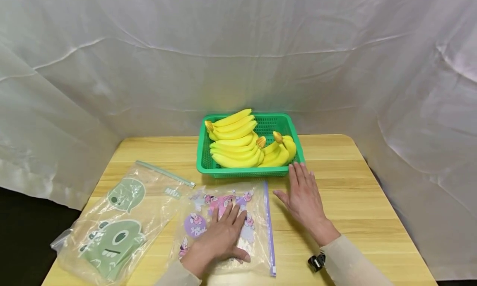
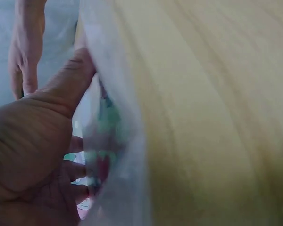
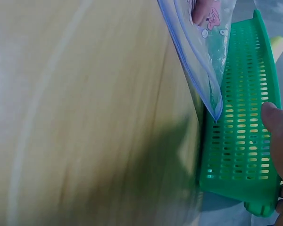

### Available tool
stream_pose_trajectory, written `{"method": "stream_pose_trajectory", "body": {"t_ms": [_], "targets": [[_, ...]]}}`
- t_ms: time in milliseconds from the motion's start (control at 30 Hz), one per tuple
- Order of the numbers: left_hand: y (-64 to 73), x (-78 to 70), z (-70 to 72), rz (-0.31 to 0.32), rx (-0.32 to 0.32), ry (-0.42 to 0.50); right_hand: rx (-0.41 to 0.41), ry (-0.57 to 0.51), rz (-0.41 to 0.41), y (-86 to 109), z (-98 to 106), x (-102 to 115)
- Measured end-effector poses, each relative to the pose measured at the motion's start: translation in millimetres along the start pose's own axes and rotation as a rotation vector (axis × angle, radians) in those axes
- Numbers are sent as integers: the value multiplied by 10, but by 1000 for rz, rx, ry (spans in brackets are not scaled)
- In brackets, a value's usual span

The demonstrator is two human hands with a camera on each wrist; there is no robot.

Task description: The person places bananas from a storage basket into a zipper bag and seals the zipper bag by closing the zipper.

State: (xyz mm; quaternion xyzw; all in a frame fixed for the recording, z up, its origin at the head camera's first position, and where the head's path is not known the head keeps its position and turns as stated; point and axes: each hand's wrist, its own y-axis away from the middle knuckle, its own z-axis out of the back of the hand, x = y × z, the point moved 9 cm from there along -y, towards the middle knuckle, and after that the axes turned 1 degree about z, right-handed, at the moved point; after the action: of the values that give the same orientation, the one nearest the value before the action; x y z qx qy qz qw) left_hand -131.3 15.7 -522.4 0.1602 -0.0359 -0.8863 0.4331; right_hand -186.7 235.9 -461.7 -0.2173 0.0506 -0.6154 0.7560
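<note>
My left hand [image 1: 223, 232] lies with fingers spread on a clear zipper bag [image 1: 257, 240] with pink and purple cartoon prints and a purple zip strip. In the left wrist view, its thumb [image 2: 68, 82] and fingertips meet crinkled clear plastic [image 2: 125, 169]. My right hand [image 1: 307, 197] has its fingers straight, with the fingertips right at the near right corner of a green basket [image 1: 246, 172]. Bunches of yellow bananas [image 1: 238, 149] fill much of that basket. The right wrist view has the thumb [image 3: 273, 117] over the basket's slotted side [image 3: 240, 136].
A larger clear zipper bag [image 1: 149, 207] with green monster prints lies flat at the left, against the printed bag. Beside the right sleeve sits a small black device [image 1: 316, 262]. Pale curtains [image 1: 238, 49] hang behind and beside the wooden table [image 1: 350, 186].
</note>
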Motion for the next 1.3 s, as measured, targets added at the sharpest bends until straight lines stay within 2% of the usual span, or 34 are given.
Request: {"method": "stream_pose_trajectory", "body": {"t_ms": [200, 400, 600, 833, 967, 1167, 1300], "targets": [[-39, 17, -20, 9, -22, 8, -4, -18, 9, 107, -25, 36], [-50, -10, 31, 38, -44, 23, -9, -28, 48, 302, -94, 151], [-99, -42, 67, 65, -52, 41, 87, -41, 19, 463, -253, 236], [-149, -73, 102, 82, -80, 43, 198, -58, -25, 551, -402, 282], [-196, -109, 184, 96, -152, 32, 214, -43, -21, 574, -431, 295], [-322, -184, 346, 149, -321, 28, 169, -52, -3, 597, -398, 301], [-449, -254, 372, 178, -352, -33, 136, -49, 14, 599, -380, 306]]}}
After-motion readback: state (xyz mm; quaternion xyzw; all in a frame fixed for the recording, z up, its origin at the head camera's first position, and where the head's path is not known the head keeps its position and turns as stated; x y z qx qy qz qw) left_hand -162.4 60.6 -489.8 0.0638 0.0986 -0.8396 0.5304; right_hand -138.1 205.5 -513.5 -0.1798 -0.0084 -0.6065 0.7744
